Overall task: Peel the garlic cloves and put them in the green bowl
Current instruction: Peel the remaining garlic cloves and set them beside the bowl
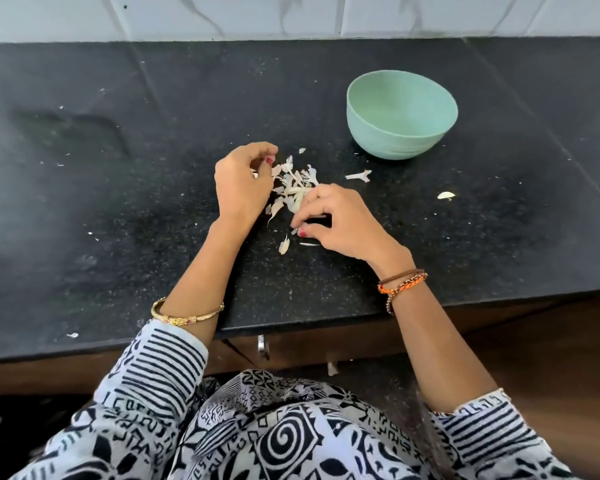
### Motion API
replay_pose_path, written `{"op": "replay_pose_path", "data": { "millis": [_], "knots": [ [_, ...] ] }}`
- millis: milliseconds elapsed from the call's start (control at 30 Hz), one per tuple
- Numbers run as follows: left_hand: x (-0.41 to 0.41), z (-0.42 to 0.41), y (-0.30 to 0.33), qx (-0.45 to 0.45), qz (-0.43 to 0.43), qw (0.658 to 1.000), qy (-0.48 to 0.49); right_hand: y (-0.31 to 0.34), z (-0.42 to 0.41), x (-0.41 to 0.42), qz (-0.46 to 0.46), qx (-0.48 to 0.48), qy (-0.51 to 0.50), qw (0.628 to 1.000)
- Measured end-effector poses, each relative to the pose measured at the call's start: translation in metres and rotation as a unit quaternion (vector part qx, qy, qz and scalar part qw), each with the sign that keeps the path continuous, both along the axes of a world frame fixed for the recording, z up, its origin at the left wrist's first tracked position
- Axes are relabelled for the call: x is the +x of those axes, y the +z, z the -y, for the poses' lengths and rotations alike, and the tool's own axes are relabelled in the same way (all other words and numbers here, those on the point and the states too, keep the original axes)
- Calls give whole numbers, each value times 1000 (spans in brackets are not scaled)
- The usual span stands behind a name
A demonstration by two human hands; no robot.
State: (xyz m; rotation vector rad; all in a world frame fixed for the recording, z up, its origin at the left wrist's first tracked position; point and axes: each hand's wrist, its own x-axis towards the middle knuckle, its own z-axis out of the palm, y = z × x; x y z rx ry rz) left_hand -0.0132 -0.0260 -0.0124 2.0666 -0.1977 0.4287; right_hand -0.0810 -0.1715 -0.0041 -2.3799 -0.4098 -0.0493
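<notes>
Black speckled countertop [465, 237] is carrying a heap of papery garlic skins [293, 187] between both hands, the left hand [239, 181] pinching something small and the right hand [340, 220] nipping a light, brittle scrap, while the green bowl [400, 116] is sitting nearby, seemingly empty.

Peel pile [293, 187] between both hands on counter [118, 202]; bowl [401, 116] behind-right

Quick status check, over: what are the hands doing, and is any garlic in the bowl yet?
Left hand pinching something small beside the peel pile. Right hand pinching a bit near the counter. Green bowl shows nothing inside. One clove lies apart.
</notes>
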Motion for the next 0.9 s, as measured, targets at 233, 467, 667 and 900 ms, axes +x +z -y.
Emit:
{"op": "replay_pose_path", "data": {
  "millis": [233,467,667,900],
  "knots": [
    [0,3,2,-7,-10,1000,-14,-1,-1,6,3,-60,2,998],
    [-2,1,1,-115,-11,993,2,11,-16,27,91,227,-134,960],
    [-6,0,2,-165,-34,982,-82,3,-24,43,-31,507,-218,834],
    [-7,2,-1,-134,-26,980,-143,-5,-22,43,0,476,-201,856]
  ]
}}
